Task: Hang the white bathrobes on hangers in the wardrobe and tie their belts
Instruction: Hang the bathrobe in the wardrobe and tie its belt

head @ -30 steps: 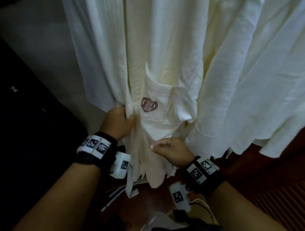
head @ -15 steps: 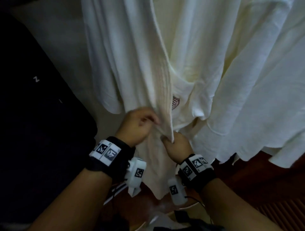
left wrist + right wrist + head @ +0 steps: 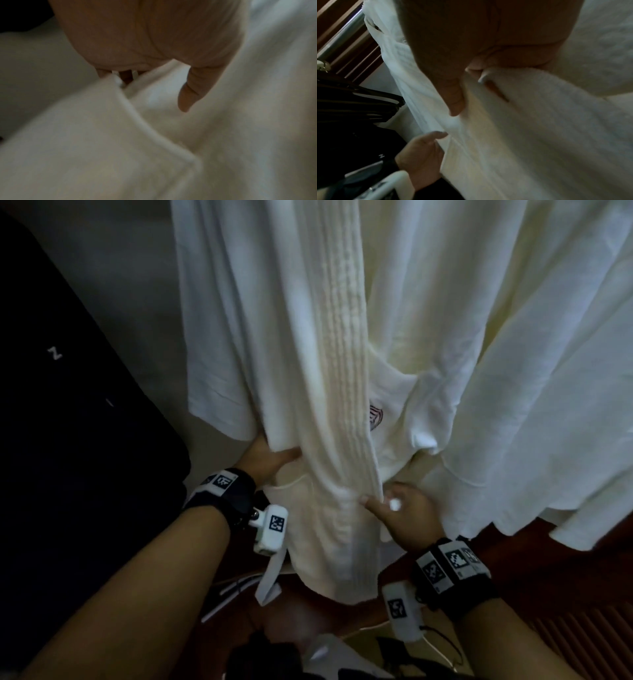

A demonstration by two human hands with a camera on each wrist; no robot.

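Note:
A white bathrobe [image 3: 274,337] hangs in front of me, its ribbed front band [image 3: 339,371] running down the middle. A red logo [image 3: 376,417] peeks out beside the band. My left hand [image 3: 274,458] reaches under the robe's left panel and holds the cloth, thumb [image 3: 188,94] in front and fingers hidden behind. My right hand [image 3: 387,505] pinches the band's lower edge; its thumb [image 3: 455,104] presses the fabric and its fingers curl round the fold. A belt end [image 3: 270,577] dangles below my left wrist. A second white robe [image 3: 531,371] hangs at the right.
A black garment [image 3: 68,457] hangs at the left. Dark wooden wardrobe floor [image 3: 565,577] lies below the robes, with thin cables [image 3: 442,648] near my feet. In the right wrist view, black hangers [image 3: 351,100] and a metal rail [image 3: 342,36] are at the left.
The ribbed front band has been pulled across the logo pocket. My left hand shifted left under the side panel. My right hand now pinches the band's edge.

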